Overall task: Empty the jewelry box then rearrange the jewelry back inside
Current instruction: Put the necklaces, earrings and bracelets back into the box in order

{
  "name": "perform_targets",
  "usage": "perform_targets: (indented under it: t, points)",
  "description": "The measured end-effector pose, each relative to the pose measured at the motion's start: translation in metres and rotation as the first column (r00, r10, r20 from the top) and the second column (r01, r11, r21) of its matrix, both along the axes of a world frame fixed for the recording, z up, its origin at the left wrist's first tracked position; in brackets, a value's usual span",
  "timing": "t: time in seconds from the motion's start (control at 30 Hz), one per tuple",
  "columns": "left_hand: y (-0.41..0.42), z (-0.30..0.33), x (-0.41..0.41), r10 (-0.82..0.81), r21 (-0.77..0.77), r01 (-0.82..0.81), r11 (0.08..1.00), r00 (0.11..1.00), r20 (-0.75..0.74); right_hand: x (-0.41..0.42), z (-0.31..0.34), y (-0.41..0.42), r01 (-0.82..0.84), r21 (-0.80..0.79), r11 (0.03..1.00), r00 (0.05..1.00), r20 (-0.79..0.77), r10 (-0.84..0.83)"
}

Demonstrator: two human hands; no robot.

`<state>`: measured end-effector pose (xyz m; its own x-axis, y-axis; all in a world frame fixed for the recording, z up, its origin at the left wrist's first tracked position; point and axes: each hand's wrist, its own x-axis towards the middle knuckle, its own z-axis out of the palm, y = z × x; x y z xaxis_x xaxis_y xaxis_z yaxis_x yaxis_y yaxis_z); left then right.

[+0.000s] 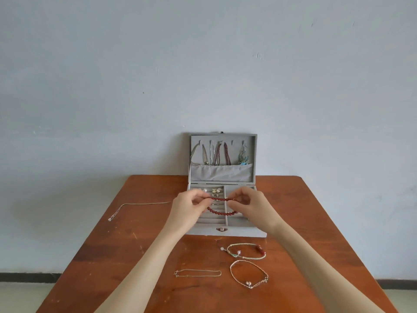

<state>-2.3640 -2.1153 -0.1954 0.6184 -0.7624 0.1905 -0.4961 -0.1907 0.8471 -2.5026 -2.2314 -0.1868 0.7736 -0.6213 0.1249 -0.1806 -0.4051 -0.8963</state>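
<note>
A grey jewelry box (239, 232) stands open at the far middle of the table, its lid (254, 154) upright against the wall. Several necklaces (217, 155) hang inside the lid. Small earrings (215, 191) sit in the left slots of the tray. Above the tray, my left hand (188, 205) and my right hand (249, 205) each pinch one side of a red bead bracelet (222, 213), which hangs in a loop between them.
On the brown wooden table (112, 256) lie a thin silver necklace (137, 205) to the left of the box, a braided bracelet (247, 251), a silver chain bracelet (197, 273) and a looped silver bracelet (249, 275) near me. A pale wall stands behind.
</note>
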Motion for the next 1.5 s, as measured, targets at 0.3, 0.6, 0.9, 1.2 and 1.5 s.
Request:
perform_targets:
  t: [0.3, 0.6, 0.9, 1.2, 1.5]
  points:
    - [-0.095, -0.004, 0.002, 0.063, 0.083, -0.077, 0.994, 0.985, 0.161, 0.02, -0.018, -0.084, 0.312, -0.064, 0.948, 0.943, -0.102, -0.317]
    - [-0.119, -0.031, 0.015, -0.032, 0.165, -0.032, 0.986, 0.928, 0.371, 0.034, -0.046, -0.106, 0.191, -0.339, 0.921, 0.936, -0.22, -0.275]
    - [-0.118, -0.039, 0.016, -0.151, 0.313, -0.065, 0.947, 0.771, 0.618, 0.026, -0.057, -0.102, 0.061, -0.633, 0.771, 0.936, -0.233, -0.265]
    - [-0.066, -0.033, 0.004, -0.163, 0.17, 0.052, 0.984, 0.645, 0.746, -0.003, -0.048, -0.07, 0.009, -0.676, 0.737, 0.916, -0.29, -0.278]
    - [0.017, -0.053, -0.048, -0.178, 0.067, 0.204, 0.977, 0.593, 0.785, -0.064, -0.07, 0.005, 0.193, -0.712, 0.675, 0.978, 0.085, -0.191]
